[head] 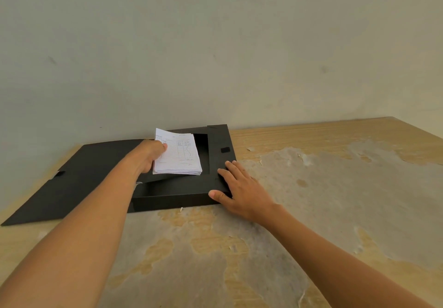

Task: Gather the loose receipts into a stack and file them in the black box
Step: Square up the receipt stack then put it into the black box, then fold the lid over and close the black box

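Right grip (236, 191) lay flat and spread on the near right corner of the black box (217, 149), holding nothing. Beyond it, the left grip (151, 154) pinched the left edge of the receipt stack (178, 155), which sat over the box's open interior, its long axis running away toward the wall (215, 44), on the worn surface (311, 188).

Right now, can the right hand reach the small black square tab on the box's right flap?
Probably yes. The right hand rests on the black box at its near right corner, and the tab lies just beyond its fingertips on the same flap, with nothing between. The left hand holds the receipts away from it.
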Demonstrator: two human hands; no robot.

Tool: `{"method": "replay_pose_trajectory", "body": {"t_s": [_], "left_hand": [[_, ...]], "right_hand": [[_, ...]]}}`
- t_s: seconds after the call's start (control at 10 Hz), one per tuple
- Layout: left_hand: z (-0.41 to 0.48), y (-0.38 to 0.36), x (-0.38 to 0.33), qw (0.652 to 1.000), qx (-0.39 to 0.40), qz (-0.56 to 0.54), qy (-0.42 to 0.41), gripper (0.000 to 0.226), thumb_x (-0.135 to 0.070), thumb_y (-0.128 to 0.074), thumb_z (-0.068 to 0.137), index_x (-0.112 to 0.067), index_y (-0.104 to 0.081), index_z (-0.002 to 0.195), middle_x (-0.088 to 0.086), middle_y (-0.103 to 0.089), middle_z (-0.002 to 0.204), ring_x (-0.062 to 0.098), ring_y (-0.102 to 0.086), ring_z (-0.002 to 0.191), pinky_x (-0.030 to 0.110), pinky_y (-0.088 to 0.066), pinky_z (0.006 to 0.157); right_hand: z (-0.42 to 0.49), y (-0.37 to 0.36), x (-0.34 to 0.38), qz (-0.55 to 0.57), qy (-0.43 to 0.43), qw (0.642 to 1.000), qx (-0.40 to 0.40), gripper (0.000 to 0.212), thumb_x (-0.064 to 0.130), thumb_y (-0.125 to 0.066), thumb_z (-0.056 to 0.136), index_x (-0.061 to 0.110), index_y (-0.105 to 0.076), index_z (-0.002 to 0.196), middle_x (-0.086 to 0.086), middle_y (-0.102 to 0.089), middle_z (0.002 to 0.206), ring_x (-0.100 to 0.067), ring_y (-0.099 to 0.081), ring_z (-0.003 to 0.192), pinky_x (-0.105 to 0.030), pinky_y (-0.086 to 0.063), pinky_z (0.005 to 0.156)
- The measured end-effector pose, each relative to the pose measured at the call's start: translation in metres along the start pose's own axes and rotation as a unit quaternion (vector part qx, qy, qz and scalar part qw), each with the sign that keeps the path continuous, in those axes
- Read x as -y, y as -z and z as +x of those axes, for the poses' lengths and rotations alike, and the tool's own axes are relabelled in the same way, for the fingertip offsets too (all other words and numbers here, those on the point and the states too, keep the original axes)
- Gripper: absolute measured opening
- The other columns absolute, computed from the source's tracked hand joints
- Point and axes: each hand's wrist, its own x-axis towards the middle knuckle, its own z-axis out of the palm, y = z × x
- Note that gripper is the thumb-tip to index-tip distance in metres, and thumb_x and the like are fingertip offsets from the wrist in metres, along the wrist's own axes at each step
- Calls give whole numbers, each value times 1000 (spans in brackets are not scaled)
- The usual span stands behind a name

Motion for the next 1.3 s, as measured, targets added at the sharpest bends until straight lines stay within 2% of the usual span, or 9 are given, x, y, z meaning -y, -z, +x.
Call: {"method": "replay_pose_trajectory", "body": {"t_s": [0.2,0.5,0.6,0.7,0.8,0.9,1.0,1.1,1.3], "left_hand": [[13,-22,8,999,18,30,13,34,-10,-44,100,-2,-51,132,19,-58,131,35,-57,116,47,-47,97],[11,-63,3,995,47,90,9,39,-14,-49,98,-1,-45,135,21,-58,123,33,-58,107,41,-48,85],[10,-79,1,992,34,123,6,45,-16,-52,96,-2,-41,137,22,-56,125,34,-57,108,42,-46,86],[9,-91,-3,989,8,150,5,49,-19,-57,94,-1,-41,137,22,-55,125,31,-54,99,38,-44,79],[12,-95,-3,985,-46,162,-24,52,-20,-65,89,2,-46,132,20,-56,123,30,-57,103,33,-43,75],[13,-94,0,984,-79,153,-53,52,-20,-69,87,2,-49,129,19,-56,125,32,-56,113,31,-44,78],[10,-95,2,983,-74,159,-47,48,-16,-66,88,2,-49,129,19,-55,126,31,-57,110,29,-45,74],[7,-94,3,978,-75,190,-51,37,-7,-60,90,2,-51,124,19,-56,123,26,-56,93,28,-44,70],[-4,-93,0,957,-59,271,-85,45,-11,-64,86,1,-51,127,18,-60,117,25,-56,83,30,-46,63]], "right_hand": [[0,-2,-1,4,1,1000,0,76,65,-29,90,20,-18,150,-2,-4,162,-18,7,148,-44,-14,117],[0,-3,-3,0,6,1000,3,81,69,-23,86,20,-17,150,-3,-4,162,-20,6,148,-45,-9,119],[-1,-2,-2,-2,9,1000,-2,91,74,-10,77,19,-18,150,-5,-6,161,-20,5,148,-45,-9,119],[0,-2,-2,-2,9,1000,-1,94,76,-9,77,18,-18,150,-5,-6,161,-21,5,148,-47,-10,119],[0,-3,-3,-8,10,1000,-1,77,66,-24,90,19,-18,150,-5,-5,161,-21,6,148,-48,-8,119],[1,-3,-4,-14,9,1000,-1,76,65,-25,90,19,-18,150,-5,-5,161,-21,5,148,-48,-8,119],[1,-4,-4,-19,10,1000,-4,76,66,-25,90,18,-18,150,-5,-6,161,-21,5,149,-48,-9,119],[1,-4,-4,-20,12,1000,-8,76,65,-25,90,18,-19,149,-6,-6,161,-22,5,149,-48,-10,119],[1,-5,-5,-21,13,1000,-11,75,65,-25,91,18,-20,149,-6,-7,161,-22,4,149,-49,-10,119]]}}
